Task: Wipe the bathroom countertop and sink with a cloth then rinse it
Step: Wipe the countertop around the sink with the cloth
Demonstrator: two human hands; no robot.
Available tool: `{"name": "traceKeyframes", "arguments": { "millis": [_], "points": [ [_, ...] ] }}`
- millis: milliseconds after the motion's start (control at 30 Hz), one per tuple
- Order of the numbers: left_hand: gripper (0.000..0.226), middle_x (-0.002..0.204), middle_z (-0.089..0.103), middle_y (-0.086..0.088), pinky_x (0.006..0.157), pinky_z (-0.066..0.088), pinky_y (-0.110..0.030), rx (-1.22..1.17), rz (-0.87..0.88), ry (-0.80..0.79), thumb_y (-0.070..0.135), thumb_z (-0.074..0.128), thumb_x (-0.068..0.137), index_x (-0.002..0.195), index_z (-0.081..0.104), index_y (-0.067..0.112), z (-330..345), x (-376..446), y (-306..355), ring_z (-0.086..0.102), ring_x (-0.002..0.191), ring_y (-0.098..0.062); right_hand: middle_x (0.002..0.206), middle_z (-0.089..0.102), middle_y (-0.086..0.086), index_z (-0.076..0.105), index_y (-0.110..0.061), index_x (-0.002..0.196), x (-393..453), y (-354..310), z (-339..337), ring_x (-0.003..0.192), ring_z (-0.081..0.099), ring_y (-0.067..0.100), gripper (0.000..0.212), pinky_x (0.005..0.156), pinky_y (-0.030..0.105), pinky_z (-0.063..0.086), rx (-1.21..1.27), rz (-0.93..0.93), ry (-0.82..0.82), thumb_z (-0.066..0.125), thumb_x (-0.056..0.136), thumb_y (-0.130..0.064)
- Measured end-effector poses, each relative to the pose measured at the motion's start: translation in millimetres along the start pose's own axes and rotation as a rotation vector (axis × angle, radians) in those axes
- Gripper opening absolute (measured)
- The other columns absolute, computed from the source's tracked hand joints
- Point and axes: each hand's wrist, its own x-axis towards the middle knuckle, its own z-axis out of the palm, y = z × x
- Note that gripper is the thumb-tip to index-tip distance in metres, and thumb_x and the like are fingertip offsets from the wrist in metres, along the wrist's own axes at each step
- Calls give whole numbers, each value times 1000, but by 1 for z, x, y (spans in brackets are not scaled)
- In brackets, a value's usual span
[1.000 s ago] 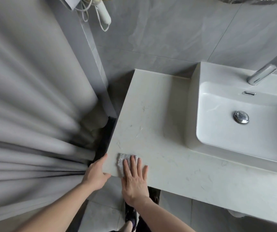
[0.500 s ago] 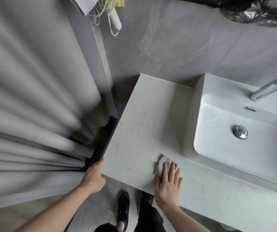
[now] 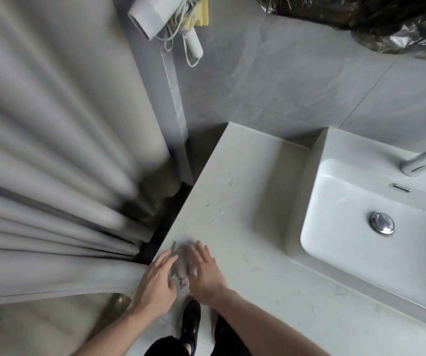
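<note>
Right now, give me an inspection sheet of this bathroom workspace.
Surface: pale countertop, small specks near its left edge.
Job's things: grey cloth at the front left corner, blurred; white sink, drain stopper and faucet dry-looking.
Clutter: nothing seen on the counter.
Grips: left hand flat beside the cloth; right hand flat on its right side.
Cables: hair dryer cord bundled on the wall.
Surroundings: grey curtain, black bag.

White sink, beige veined countertop, grey cloth
</note>
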Motion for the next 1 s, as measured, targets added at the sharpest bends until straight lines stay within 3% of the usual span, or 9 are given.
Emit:
{"name": "traceKeyframes", "arguments": {
  "millis": [133,267,333,400,467,667,767,867,1000],
  "points": [
    [67,164,6,16,123,18,-26,59,139,-46,29,50,95,157,24,31,19,0,19,11,152,-9,173,0,-8,25,-28,161,-37,61,-61,159,-5,16,69,128,38,18,7,-73,334,45,96,-15],
    [69,164,-18,1,125,-3,-40,308,227,-134,41,24,101,159,-7,20,48,15,28,-18,152,-24,170,19,7,40,-18,155,-59,116,-126,159,9,30,71,127,50,21,-118,-50,552,57,86,-9],
    [68,166,-2,-11,122,2,-45,412,255,-144,40,16,100,158,3,7,55,23,26,-10,153,-30,169,21,10,41,-16,155,-66,137,-148,158,13,32,72,125,52,25,-178,-5,579,61,86,-9],
    [68,161,24,-20,118,13,-47,485,290,-138,30,32,94,154,20,-1,55,29,24,12,152,-34,171,16,7,33,-20,159,-70,156,-161,158,10,31,75,124,55,23,-228,69,570,62,90,-16],
    [72,157,32,-22,116,17,-48,497,297,-165,26,41,87,151,23,-4,52,35,23,25,148,-35,172,5,-1,21,-24,163,-71,170,-165,159,5,27,74,125,55,21,-213,111,543,57,98,-28],
    [79,166,0,-12,124,8,-39,344,88,-137,20,53,93,158,11,4,33,71,-5,5,154,-29,169,-26,-4,4,-22,165,-68,179,-157,154,27,33,77,119,49,36,-209,56,504,49,103,-34],
    [86,167,-1,0,114,37,-32,222,14,-106,7,51,92,159,0,23,11,84,-10,25,149,-23,169,-27,-5,5,-23,164,-69,176,-156,152,30,35,76,115,49,42,-193,73,505,49,103,-33],
    [72,160,33,0,95,52,-32,129,17,-19,0,45,89,154,31,28,-9,89,-1,53,131,-21,168,-28,-6,5,-24,164,-70,174,-157,153,28,34,76,115,48,42,-195,74,510,48,102,-33],
    [61,149,47,12,104,44,-17,-79,173,125,-4,49,91,144,50,27,-7,92,30,57,124,-4,169,-26,-6,3,-26,164,-70,172,-158,152,30,34,78,113,49,44,-197,76,514,49,102,-33]
  ]
}}
